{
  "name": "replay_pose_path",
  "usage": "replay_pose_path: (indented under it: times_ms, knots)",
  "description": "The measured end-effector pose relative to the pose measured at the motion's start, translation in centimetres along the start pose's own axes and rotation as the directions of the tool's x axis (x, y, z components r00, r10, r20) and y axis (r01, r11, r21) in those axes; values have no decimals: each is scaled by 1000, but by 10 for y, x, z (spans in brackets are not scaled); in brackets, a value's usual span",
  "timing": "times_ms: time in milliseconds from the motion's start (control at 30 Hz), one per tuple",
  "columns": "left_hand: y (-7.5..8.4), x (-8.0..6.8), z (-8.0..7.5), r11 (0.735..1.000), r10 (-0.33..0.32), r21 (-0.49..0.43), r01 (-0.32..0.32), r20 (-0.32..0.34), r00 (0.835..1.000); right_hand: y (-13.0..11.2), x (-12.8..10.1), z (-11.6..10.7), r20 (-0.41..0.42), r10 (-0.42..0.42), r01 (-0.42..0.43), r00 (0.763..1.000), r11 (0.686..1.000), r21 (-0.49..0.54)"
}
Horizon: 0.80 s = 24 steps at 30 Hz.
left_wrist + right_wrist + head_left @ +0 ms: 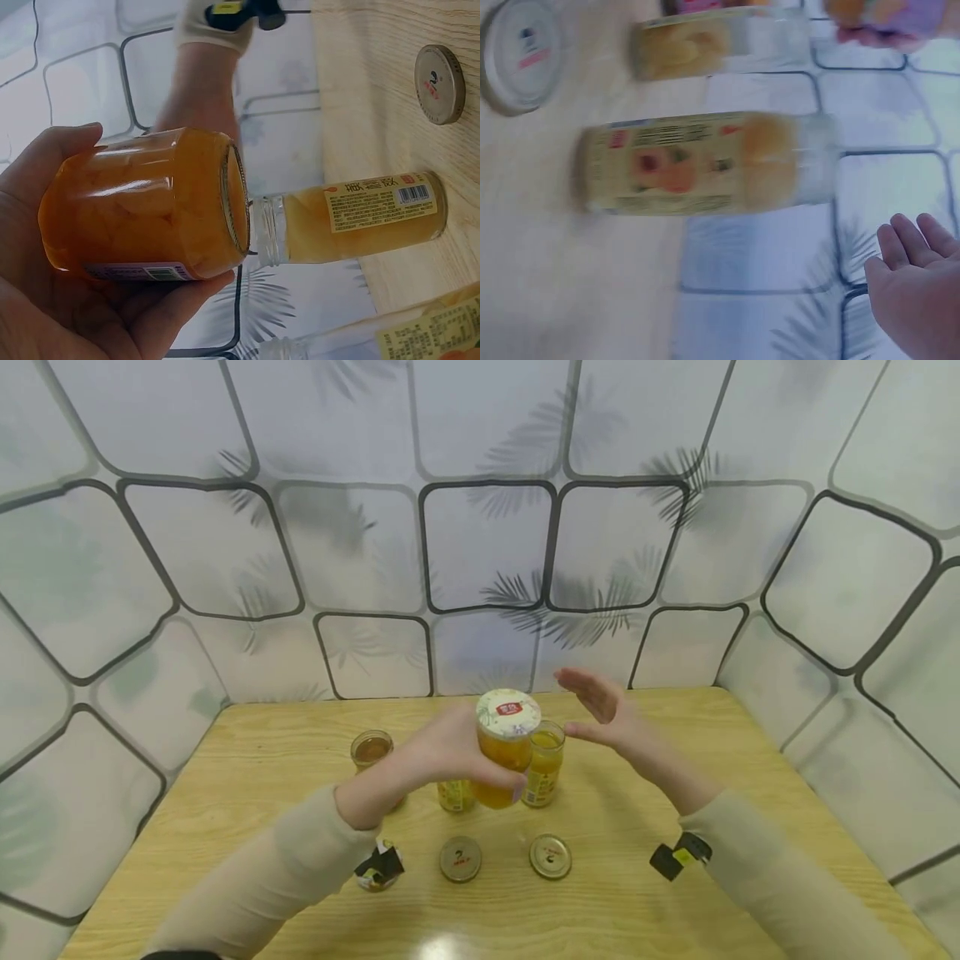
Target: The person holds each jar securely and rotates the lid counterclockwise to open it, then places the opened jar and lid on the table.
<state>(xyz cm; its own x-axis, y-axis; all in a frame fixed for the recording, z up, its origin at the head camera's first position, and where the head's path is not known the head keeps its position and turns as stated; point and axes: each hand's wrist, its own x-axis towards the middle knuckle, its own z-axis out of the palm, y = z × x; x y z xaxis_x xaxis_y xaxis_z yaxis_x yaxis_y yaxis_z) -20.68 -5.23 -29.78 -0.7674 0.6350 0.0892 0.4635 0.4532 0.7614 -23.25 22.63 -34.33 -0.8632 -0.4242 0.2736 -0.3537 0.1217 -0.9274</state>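
My left hand (453, 747) grips a sealed jar of orange fruit (504, 760) with a pale patterned lid, holding it up off the table. In the left wrist view, fingers and thumb curl round this orange jar (142, 206). My right hand (611, 714) is raised with fingers extended and holds nothing, beside the lidless jar of yellow fruit (545, 768). That jar's peach label (675, 165) shows in the right wrist view. Another yellow-labelled jar (454, 795) stands partly hidden behind the left hand. Farther left is a lidless jar with brownish contents (372, 748), partly covered by the left forearm.
Two metal lids, one in the middle (461, 860) and one to its right (550, 857), lie on the wooden table (637, 902). A third round lid (377, 883) is mostly hidden under the left wrist's camera. Patterned white panels (487, 543) rise behind and beside the table.
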Motion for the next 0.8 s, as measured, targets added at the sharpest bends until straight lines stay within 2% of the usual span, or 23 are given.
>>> replay_pose_path:
  times_ms: [100, 200, 433, 667, 800]
  knots:
    - [0, 0, 1, 1000, -19, 1, 19, 4, 1000, -22, 4, -4, 4, -93, 93, 996, 995, 28]
    - [0, -1, 2, 999, -38, -4, 38, 11, 999, -45, 6, -4, 30, -154, 152, 988, 987, 42]
    - [-1, 0, 4, 998, -57, -28, 58, 33, 998, -85, 4, 3, 93, -168, 167, 981, 986, 13]
    - [-2, 0, 9, 998, -48, -46, 51, 55, 997, -101, -1, 21, 196, -247, 246, 949, 969, 32]
    - [-4, 1, 11, 999, -23, -45, 26, 61, 998, -101, -4, 32, 239, -255, 254, 937, 966, 35]
